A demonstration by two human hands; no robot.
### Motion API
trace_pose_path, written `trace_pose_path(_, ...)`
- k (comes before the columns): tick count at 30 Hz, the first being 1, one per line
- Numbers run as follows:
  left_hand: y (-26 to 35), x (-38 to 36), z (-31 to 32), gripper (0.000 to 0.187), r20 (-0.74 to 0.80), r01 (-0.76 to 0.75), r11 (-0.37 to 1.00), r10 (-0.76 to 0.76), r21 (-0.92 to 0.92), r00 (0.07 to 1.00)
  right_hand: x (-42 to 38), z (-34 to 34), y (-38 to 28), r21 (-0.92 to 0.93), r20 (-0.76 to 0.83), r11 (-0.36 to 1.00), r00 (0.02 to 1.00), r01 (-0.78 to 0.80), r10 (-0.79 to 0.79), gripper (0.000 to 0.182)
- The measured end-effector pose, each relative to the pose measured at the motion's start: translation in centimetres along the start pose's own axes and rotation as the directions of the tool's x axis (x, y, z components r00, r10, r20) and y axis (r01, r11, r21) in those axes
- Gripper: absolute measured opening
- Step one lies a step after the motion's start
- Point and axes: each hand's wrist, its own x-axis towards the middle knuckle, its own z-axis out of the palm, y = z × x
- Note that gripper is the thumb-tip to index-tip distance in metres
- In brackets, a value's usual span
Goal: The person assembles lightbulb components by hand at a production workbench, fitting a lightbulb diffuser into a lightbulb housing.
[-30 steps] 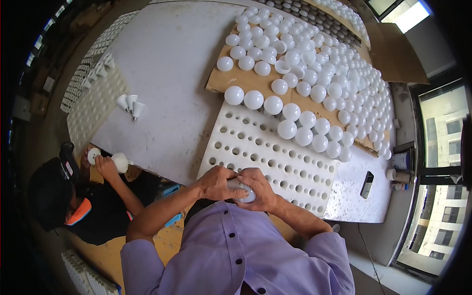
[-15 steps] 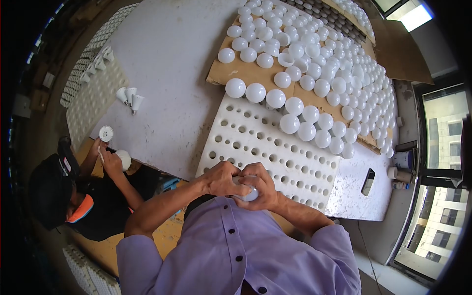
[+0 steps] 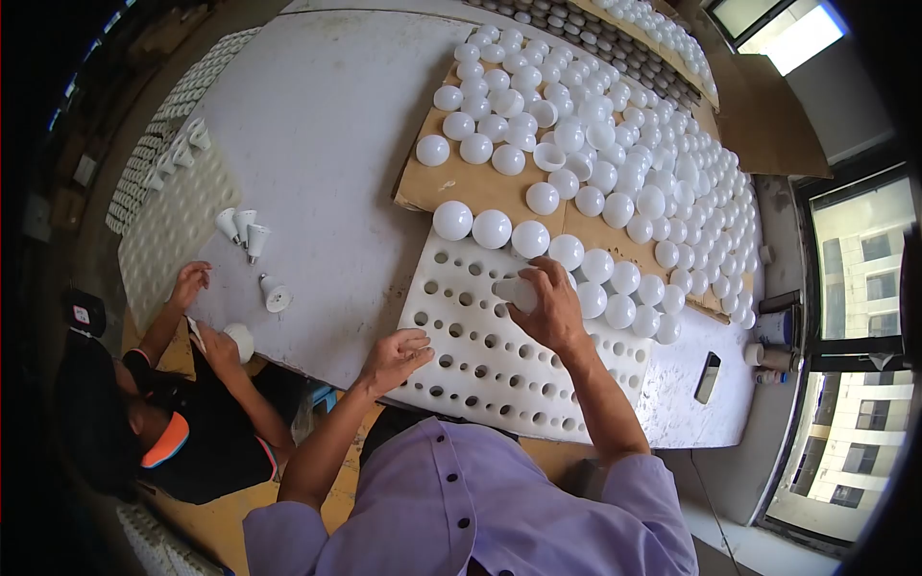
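My right hand (image 3: 555,309) grips a white light bulb (image 3: 519,292), reaching over the upper part of the white foam tray (image 3: 461,386) with rows of round holes. The bulb lies tilted under my fingers, just below a row of white bulbs (image 3: 492,229) standing along the tray's far edge. More upright bulbs (image 3: 620,312) fill a second row to the right of my hand. At the tray's left edge my left hand (image 3: 397,359) holds nothing, its fingers stretched out toward the holes.
Many white bulb covers (image 3: 543,198) lie on a cardboard sheet (image 3: 423,189) at the back. A phone (image 3: 708,377) rests at the right. On the left, a co-worker in black (image 3: 206,437) sits near several white bulb bodies (image 3: 275,294) and another foam tray (image 3: 182,226).
My hands, together on the bulb at my chest before, have parted. My right hand carried it forward over the tray; my left let go. The co-worker has released a bulb body onto the table.
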Motion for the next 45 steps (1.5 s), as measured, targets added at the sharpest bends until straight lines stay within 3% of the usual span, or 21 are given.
trace_pose_path(2, -1.2, 0.4, -1.8, 0.05, -0.13, -0.001, 0.99, 0.019, 0.142, 0.991, 1.6, 0.7, 1.5, -0.334, 0.263, 0.942, 0.963, 0.027, 0.066, 0.056)
trace_pose_path(5, -1.7, 0.1, -5.3, 0.044, -0.345, -0.064, 0.953, 0.169, 0.296, 0.923, 2.7, 1.4, 2.2, -0.331, 0.307, 0.94, 0.952, 0.086, 0.021, 0.057)
trace_pose_path(9, -3.3, -0.1, -12.0, 0.04, -0.611, 0.019, 0.922, 0.242, 0.388, 0.753, 6.7, -0.4, 3.8, -0.014, -0.171, 1.0, 0.985, -0.002, 0.0, 0.037)
trace_pose_path(10, -3.1, 0.1, -13.9, 0.041, -0.668, 0.064, 0.878, 0.312, 0.475, 0.675, 7.9, -0.1, 6.1, -0.097, -0.199, 0.991, 0.978, -0.091, 0.07, 0.034)
trace_pose_path(12, -3.4, 0.7, -18.1, 0.047, -0.669, 0.197, 0.714, 0.471, 0.672, 0.574, 11.2, -0.3, 7.6, -0.249, 0.029, 0.898, 0.924, -0.363, 0.381, 0.041)
trace_pose_path(13, -4.0, 1.5, -19.8, 0.052, -0.617, 0.268, 0.587, 0.543, 0.764, 0.57, 12.1, 0.4, 9.4, -0.346, 0.079, 0.873, 0.917, -0.343, 0.391, 0.05)
trace_pose_path(16, -2.6, 4.6, -22.4, 0.059, -0.629, 0.375, 0.524, 0.483, 0.765, 0.609, 14.3, 1.5, 10.7, -0.439, 0.161, 0.861, 0.92, -0.257, 0.356, 0.058)
trace_pose_path(18, -1.3, 6.8, -23.5, 0.063, -0.65, 0.503, 0.431, 0.333, 0.749, 0.683, 15.1, 1.6, 10.4, -0.535, 0.2, 0.793, 0.868, -0.292, 0.455, 0.065)
trace_pose_path(23, -1.4, 11.8, -27.6, 0.062, -0.703, 0.598, 0.379, 0.27, 0.706, 0.658, 12.7, -0.1, 11.5, -0.445, 0.11, 0.853, 0.929, -0.273, 0.355, 0.069)
trace_pose_path(24, -2.2, 12.5, -28.5, 0.057, -0.676, 0.589, 0.331, 0.34, 0.737, 0.654, 11.8, -1.3, 10.7, -0.004, 0.03, 0.888, 0.887, -0.461, 0.46, 0.069)
trace_pose_path(25, -2.3, 12.9, -28.9, 0.052, -0.643, 0.58, 0.282, 0.406, 0.764, 0.65, 10.8, -2.2, 10.2, 0.444, 0.008, 0.73, 0.817, -0.519, 0.576, 0.069)
trace_pose_path(26, -2.7, 13.1, -29.0, 0.045, -0.589, 0.55, 0.235, 0.463, 0.802, 0.662, 9.4, -2.8, 9.9, 0.434, -0.001, 0.733, 0.813, -0.524, 0.582, 0.069)
trace_pose_path(28, -2.6, 13.5, -27.9, 0.047, -0.526, 0.478, 0.23, 0.477, 0.848, 0.704, 5.8, -4.2, 8.9, 0.928, 0.144, 0.234, 0.859, -0.29, 0.491, 0.072)
trace_pose_path(31, -2.4, 14.0, -24.7, 0.049, -0.402, 0.313, 0.255, 0.499, 0.915, 0.767, 1.4, -3.6, 6.6, 0.907, 0.187, 0.244, 0.849, -0.342, 0.495, 0.083)
trace_pose_path(33, -3.0, 13.7, -21.7, 0.053, -0.422, 0.162, 0.491, 0.481, 0.856, 0.769, 0.0, -2.6, 3.6, 0.88, 0.156, 0.325, 0.858, -0.346, 0.49, 0.098)
trace_pose_path(36, -4.6, 12.0, -16.2, 0.058, -0.587, -0.032, 0.889, 0.328, 0.457, 0.74, -2.5, -1.4, 1.4, 0.907, 0.297, 0.16, 0.862, -0.389, 0.41, 0.097)
trace_pose_path(37, -4.4, 10.6, -13.8, 0.058, -0.573, -0.034, 0.889, 0.323, 0.457, 0.753, -3.0, -1.0, 0.9, 0.907, 0.343, 0.104, 0.858, -0.409, 0.382, 0.095)
trace_pose_path(38, -2.9, 8.4, -11.1, 0.061, -0.437, -0.192, 0.981, 0.181, 0.021, 0.881, -3.3, -0.7, 0.1, 0.903, 0.353, 0.107, 0.861, -0.416, 0.366, 0.093)
trace_pose_path(39, -1.4, 6.4, -8.6, 0.065, -0.236, -0.213, 0.871, 0.117, -0.442, 0.965, -3.5, -0.3, -0.6, 0.898, 0.368, 0.109, 0.864, -0.426, 0.345, 0.092)
trace_pose_path(43, 1.4, 2.1, -2.8, 0.062, 0.246, -0.011, 0.822, 0.183, -0.569, 0.952, -4.1, 0.3, -3.2, 0.85, 0.365, 0.295, 0.892, -0.437, 0.268, 0.089)
trace_pose_path(45, 2.4, 0.9, -1.6, 0.053, 0.341, -0.063, 0.936, 0.187, -0.345, 0.921, -4.5, 0.4, -4.0, 0.836, 0.384, 0.315, 0.89, -0.448, 0.245, 0.086)
